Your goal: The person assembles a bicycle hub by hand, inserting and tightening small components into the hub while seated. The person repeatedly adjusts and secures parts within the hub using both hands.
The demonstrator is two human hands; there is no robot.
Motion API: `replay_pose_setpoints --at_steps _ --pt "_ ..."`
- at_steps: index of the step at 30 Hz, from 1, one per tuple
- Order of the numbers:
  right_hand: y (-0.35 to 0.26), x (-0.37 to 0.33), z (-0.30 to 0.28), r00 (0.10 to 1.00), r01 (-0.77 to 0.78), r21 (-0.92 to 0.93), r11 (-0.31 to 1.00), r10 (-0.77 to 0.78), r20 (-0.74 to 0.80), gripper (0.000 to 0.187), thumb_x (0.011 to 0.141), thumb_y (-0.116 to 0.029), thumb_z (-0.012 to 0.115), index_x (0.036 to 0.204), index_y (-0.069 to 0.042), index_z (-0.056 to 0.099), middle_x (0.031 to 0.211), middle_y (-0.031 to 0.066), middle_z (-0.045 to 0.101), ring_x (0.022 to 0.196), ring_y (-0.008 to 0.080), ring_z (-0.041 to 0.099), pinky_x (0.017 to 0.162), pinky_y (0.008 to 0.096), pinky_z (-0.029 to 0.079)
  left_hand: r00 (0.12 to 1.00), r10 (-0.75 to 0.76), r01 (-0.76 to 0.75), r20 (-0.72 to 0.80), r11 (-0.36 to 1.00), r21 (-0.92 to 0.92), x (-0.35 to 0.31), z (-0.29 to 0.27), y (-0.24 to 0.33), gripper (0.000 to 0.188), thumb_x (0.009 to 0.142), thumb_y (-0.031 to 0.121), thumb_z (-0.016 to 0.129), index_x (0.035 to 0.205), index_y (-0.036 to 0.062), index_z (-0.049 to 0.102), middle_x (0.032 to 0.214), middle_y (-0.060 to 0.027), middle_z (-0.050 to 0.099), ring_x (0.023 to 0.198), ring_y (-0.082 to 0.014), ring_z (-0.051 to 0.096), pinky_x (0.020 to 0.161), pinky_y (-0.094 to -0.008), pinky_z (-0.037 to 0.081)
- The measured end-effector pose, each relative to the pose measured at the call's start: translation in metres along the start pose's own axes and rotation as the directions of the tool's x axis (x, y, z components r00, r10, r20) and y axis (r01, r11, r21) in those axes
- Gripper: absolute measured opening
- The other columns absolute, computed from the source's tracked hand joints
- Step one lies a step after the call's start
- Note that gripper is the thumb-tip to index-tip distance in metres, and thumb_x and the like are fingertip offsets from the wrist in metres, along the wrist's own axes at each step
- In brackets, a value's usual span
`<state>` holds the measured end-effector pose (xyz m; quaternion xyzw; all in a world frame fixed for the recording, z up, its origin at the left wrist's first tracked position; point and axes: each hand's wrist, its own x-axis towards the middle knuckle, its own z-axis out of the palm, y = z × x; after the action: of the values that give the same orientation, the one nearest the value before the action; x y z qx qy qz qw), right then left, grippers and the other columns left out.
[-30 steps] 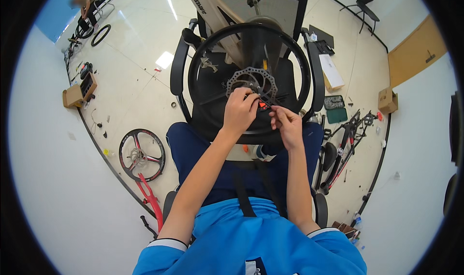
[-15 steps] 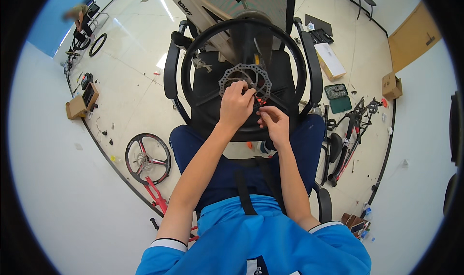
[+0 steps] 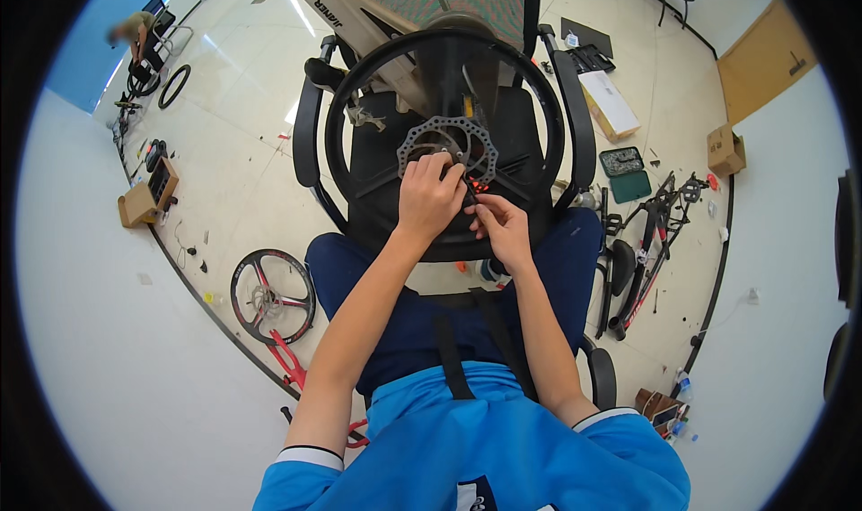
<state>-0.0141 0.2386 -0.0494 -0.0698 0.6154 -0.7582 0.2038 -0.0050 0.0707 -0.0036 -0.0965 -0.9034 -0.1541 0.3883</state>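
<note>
A black bicycle wheel (image 3: 336,143) rests on the office chair in front of me, with a silver brake disc rotor (image 3: 490,156) facing up at its hub. My left hand (image 3: 429,195) lies over the rotor's lower part, its fingers bunched near the hub; what they grip is hidden. Just right of it, my right hand (image 3: 503,228) pinches a thin dark rod-like piece (image 3: 471,192) below the rotor. Small orange pieces (image 3: 479,186) lie beside the fingertips. Behind the rotor, a white bicycle frame (image 3: 359,30) leans on the chair.
The chair's right armrest (image 3: 575,116) flanks the wheel. On the floor lie a three-spoke wheel (image 3: 274,297) at left, and a green case (image 3: 631,185) and dark bicycle frame (image 3: 660,233) at right. Far left, another person (image 3: 135,33) bends by bicycle parts.
My right hand has shifted slightly left, closer to the left hand, and the dark rod-like piece now shows between them. The view has moved a little.
</note>
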Motion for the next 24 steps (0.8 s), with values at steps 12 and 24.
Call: replay_pose_setpoints --at_steps 12,24 --pt "-0.069 0.044 -0.045 0.976 0.218 -0.408 0.886 -0.205 0.076 0.012 0.090 -0.005 0.072 0.096 0.004 0.074 0.084 0.0090 0.074 0.076 0.0130 0.069 0.069 0.0268 0.055 1.000 0.029 -0.029 0.007 1.000 -0.006 0.007 -0.001 0.000 0.014 0.073 0.008 0.076 0.087 0.0079 0.072 0.094 -0.0051 0.060 0.083 -0.0239 0.059 0.071 -0.0371 0.045" --pt "-0.075 0.028 -0.041 0.991 0.137 -0.314 0.940 -0.129 0.047 0.015 0.094 -0.007 0.067 0.103 0.002 0.075 0.082 0.0047 0.073 0.068 0.0064 0.061 0.062 0.0213 0.047 0.998 0.046 -0.046 -0.052 0.999 -0.007 0.027 -0.006 0.009 0.017 0.071 0.008 0.075 0.087 0.0049 0.072 0.091 -0.0041 0.062 0.087 -0.0236 0.060 0.075 -0.0369 0.045"
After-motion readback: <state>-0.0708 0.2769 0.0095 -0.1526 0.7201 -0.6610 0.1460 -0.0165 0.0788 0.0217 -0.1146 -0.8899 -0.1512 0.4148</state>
